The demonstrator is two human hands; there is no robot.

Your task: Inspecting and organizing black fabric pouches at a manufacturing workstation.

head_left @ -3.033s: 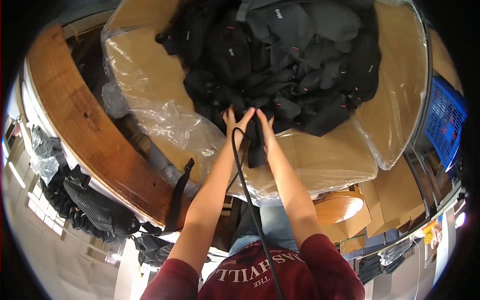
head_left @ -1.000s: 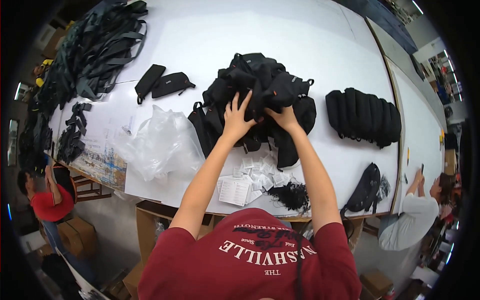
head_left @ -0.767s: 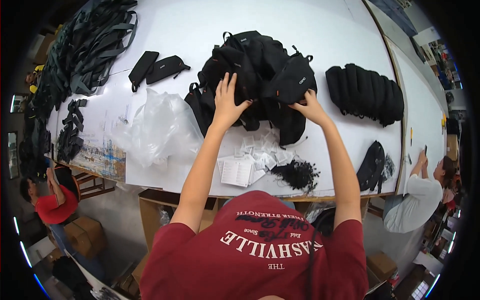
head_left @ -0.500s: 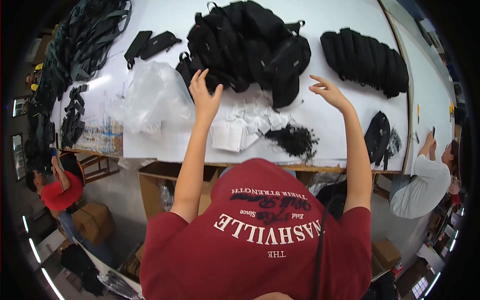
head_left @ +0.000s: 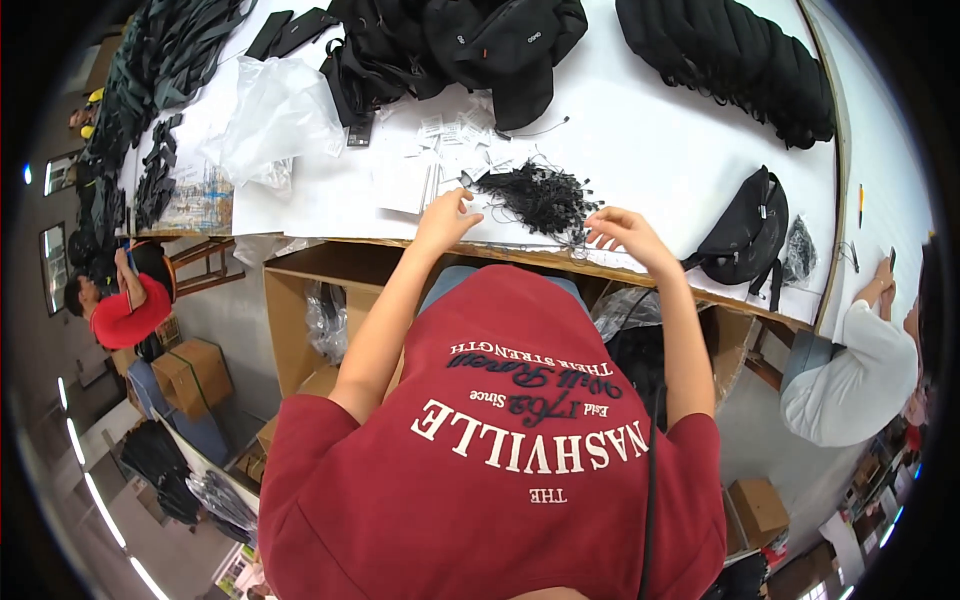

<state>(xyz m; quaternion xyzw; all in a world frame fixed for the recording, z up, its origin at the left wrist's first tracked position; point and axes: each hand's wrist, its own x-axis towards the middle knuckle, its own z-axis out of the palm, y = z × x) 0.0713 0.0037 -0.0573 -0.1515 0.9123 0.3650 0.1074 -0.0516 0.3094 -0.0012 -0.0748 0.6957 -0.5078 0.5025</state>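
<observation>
A tangled pile of thin black tag strings lies near the front edge of the white table. At its left side is my left hand, fingers bent and thumb apart, with nothing seen in it. My right hand reaches to the right end of the pile, its fingers parted. Whether its fingertips touch the strings is hard to make out. Just beyond my left hand sit a stack of white cards and several loose white tags. Black waist bags are heaped farther back.
Clear plastic bags lie left of the tags. A row of black bags sits at the far right, with a single black waist bag nearer. Black straps cover the left end. Cardboard boxes stand below; people work on both sides.
Both hands have come down and back toward me, from beside the heaped bags to either side of the string pile. The whole view has shifted, and the heap now sits higher in it.
</observation>
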